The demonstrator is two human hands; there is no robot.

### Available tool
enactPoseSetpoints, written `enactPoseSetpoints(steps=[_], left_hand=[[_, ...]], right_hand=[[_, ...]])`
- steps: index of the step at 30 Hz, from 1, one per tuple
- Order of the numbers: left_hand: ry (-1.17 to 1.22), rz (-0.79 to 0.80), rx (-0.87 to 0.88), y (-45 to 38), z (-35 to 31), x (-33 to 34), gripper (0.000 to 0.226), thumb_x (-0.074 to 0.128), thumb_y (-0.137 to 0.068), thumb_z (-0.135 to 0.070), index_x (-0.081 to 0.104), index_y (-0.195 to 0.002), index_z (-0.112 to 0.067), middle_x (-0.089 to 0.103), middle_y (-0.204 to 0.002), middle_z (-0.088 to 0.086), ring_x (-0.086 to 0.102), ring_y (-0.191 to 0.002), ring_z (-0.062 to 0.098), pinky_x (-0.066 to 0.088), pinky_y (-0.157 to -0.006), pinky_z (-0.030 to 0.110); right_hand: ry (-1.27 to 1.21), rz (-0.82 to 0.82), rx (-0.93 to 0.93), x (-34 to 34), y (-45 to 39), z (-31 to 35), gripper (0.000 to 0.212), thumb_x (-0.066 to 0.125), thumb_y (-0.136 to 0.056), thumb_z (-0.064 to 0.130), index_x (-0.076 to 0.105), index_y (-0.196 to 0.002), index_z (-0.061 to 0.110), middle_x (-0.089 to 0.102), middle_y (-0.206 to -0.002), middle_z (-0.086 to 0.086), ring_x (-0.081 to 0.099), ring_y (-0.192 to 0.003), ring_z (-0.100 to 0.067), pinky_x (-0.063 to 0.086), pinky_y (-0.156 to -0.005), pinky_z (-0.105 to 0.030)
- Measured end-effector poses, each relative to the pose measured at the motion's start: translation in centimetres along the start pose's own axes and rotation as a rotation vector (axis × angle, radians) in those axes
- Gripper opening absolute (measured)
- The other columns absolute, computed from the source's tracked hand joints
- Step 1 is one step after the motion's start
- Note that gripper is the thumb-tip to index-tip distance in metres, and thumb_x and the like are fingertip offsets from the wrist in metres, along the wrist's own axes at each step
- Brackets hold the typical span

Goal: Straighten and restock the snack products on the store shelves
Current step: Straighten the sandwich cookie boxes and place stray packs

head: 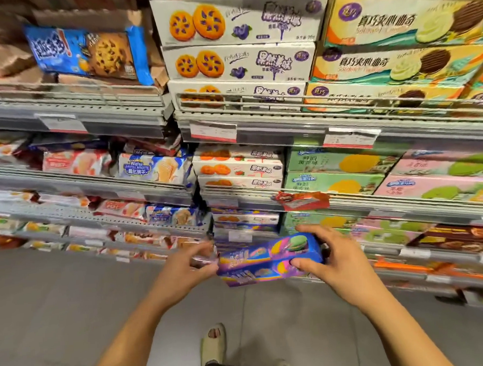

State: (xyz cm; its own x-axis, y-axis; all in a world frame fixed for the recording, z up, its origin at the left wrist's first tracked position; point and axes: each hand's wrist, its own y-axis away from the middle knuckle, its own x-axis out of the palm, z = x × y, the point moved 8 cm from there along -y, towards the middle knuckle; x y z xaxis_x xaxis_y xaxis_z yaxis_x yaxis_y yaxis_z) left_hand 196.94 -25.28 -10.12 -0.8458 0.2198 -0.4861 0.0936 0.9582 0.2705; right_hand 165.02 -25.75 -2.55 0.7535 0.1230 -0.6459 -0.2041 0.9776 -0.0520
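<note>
**Two Hands on Stacked Boxes at the Lower Shelf Front**

Two hands work at the lower shelves. Far left, upper shelf: a blue cookie bag (pixel 86 55) leans tilted behind the wire front rail. Below it, wafer packs (pixel 154 167) lie at the right end of the left-hand shelf bay.

Left hand (pixel 183 265): fingers curled, fingertips at the left end of the blue-purple boxes (pixel 269 258); whether they pinch the boxes or a pink pack behind them cannot be told. The boxes, two stacked, sit tilted in front of the lower shelf edge, off the shelf, between both hands.

Right hand (pixel 332 257): fingers over the top of the boxes' right end, thumb on the front face, gripping them.

Above, white blueberry cookie boxes (pixel 237 62) are stacked at the left end of the upper right shelf (pixel 287 127). To their right stand yellow sandwich cookie boxes (pixel 396 65). One sandalled foot (pixel 213 343) rests on the grey floor (pixel 59 304).
</note>
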Motion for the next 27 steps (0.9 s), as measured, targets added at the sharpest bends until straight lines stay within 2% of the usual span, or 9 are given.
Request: enactPoseSetpoints(steps=[5,9,12,15,17,20,22,24,27], left_hand=[[-0.149,-0.010,-0.038,-5.6,2.2,0.2,0.041,0.068,-0.095,-0.032,0.060,-0.134,-0.022,0.068,-0.119,-0.010,0.063,-0.091,0.001,0.045,-0.065,0.005],[-0.079,-0.044,-0.095,-10.5,4.1,-0.3,0.044,0.066,-0.097,-0.026,0.054,-0.139,-0.021,0.062,-0.123,-0.005,0.059,-0.092,0.011,0.042,-0.065,0.015],[-0.064,-0.058,-0.084,-14.2,5.7,-0.4,0.046,0.066,-0.096,-0.025,0.052,-0.139,-0.021,0.062,-0.131,0.003,0.062,-0.105,0.023,0.044,-0.078,0.027],[-0.040,-0.049,-0.136,-17.4,7.5,0.0,0.040,0.072,-0.087,-0.012,0.057,-0.124,-0.014,0.067,-0.110,0.018,0.065,-0.099,0.036,0.045,-0.073,0.033],[-0.046,-0.063,-0.130,-18.8,7.6,0.3,0.035,0.075,-0.086,-0.014,0.058,-0.116,-0.009,0.069,-0.099,0.019,0.064,-0.083,0.033,0.045,-0.067,0.034],[0.030,-0.048,-0.091,-20.8,7.6,0.9,0.053,0.081,-0.083,-0.018,0.057,-0.129,-0.013,0.070,-0.115,0.003,0.064,-0.100,0.022,0.052,-0.088,0.037],[0.081,-0.059,-0.096,-23.0,9.8,1.6,0.067,0.083,-0.074,-0.038,0.058,-0.132,-0.017,0.072,-0.120,-0.001,0.066,-0.109,0.022,0.053,-0.097,0.042],[0.091,-0.063,-0.130,-25.9,13.5,2.9,0.083,0.076,-0.061,-0.061,0.060,-0.129,-0.017,0.073,-0.118,0.000,0.069,-0.108,0.025,0.055,-0.095,0.045],[0.115,-0.031,-0.174,-25.1,11.2,2.5,0.067,0.084,-0.073,-0.041,0.063,-0.126,-0.008,0.073,-0.116,0.009,0.069,-0.104,0.030,0.055,-0.091,0.041]], right_hand=[[0.438,-0.031,-0.039,-0.3,1.0,-1.4,0.067,0.088,-0.069,0.045,0.065,-0.129,0.030,0.067,-0.113,0.009,0.068,-0.101,-0.019,0.055,-0.078,-0.032],[0.528,-0.082,0.094,-0.3,2.4,-2.7,0.067,0.088,-0.068,0.048,0.064,-0.128,0.032,0.065,-0.109,0.010,0.067,-0.096,-0.022,0.057,-0.071,-0.037],[0.515,-0.099,0.166,0.0,3.3,-2.5,0.067,0.085,-0.069,0.053,0.061,-0.130,0.037,0.064,-0.116,0.016,0.066,-0.102,-0.018,0.058,-0.074,-0.035],[0.535,-0.130,0.239,0.2,4.1,-1.6,0.067,0.085,-0.069,0.056,0.062,-0.129,0.039,0.064,-0.120,0.020,0.067,-0.104,-0.012,0.058,-0.077,-0.030],[0.533,-0.147,0.276,0.3,4.7,-0.9,0.066,0.087,-0.067,0.054,0.063,-0.127,0.039,0.064,-0.115,0.023,0.067,-0.100,-0.009,0.057,-0.073,-0.026],[0.551,-0.143,0.336,0.3,5.2,-0.3,0.066,0.086,-0.068,0.054,0.061,-0.128,0.041,0.062,-0.116,0.026,0.067,-0.100,-0.007,0.057,-0.073,-0.026],[0.570,-0.149,0.363,0.4,5.6,-0.2,0.068,0.088,-0.067,0.050,0.061,-0.129,0.039,0.062,-0.116,0.025,0.067,-0.100,-0.009,0.058,-0.073,-0.027],[0.578,-0.145,0.393,0.7,5.8,0.0,0.069,0.088,-0.067,0.048,0.061,-0.130,0.039,0.062,-0.113,0.023,0.066,-0.098,-0.010,0.058,-0.073,-0.028],[0.564,-0.129,0.407,1.2,6.0,0.3,0.069,0.086,-0.070,0.051,0.057,-0.132,0.042,0.061,-0.114,0.023,0.064,-0.100,-0.007,0.059,-0.076,-0.029]])
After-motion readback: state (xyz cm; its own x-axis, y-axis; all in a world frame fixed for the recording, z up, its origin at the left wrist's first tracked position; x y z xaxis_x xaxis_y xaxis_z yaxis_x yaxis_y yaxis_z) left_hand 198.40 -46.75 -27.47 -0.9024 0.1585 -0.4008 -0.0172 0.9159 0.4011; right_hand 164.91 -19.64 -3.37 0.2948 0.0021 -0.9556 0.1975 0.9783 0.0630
